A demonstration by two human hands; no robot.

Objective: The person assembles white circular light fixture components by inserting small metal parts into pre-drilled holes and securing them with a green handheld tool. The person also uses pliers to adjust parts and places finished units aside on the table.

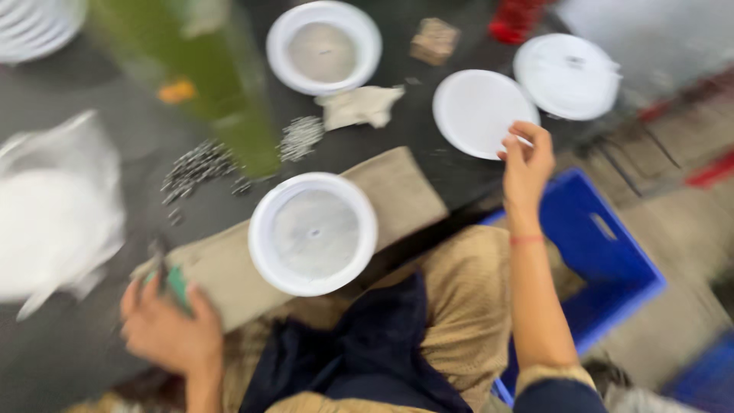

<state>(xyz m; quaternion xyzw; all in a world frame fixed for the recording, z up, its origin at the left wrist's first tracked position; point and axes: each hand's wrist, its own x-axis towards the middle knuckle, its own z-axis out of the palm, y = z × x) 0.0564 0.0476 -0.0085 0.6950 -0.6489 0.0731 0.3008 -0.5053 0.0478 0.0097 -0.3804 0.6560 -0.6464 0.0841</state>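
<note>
My right hand [526, 164] reaches out to a flat white disc [478, 112] on the dark table and pinches its near edge. My left hand [167, 325] is low at the left, closed around a small green-handled tool [177, 283]. Between the hands a round white dish with a grey centre [313, 233] rests on a tan wooden board [397, 191]. The picture is blurred by motion.
A second white dish [324, 47] sits further back, another white disc [567, 75] at the right. Piles of small dark metal pieces [200, 164] lie by a green bottle [206, 76]. A crumpled cloth [361, 105], a white bag [53, 222] and a blue crate [604, 260] are nearby.
</note>
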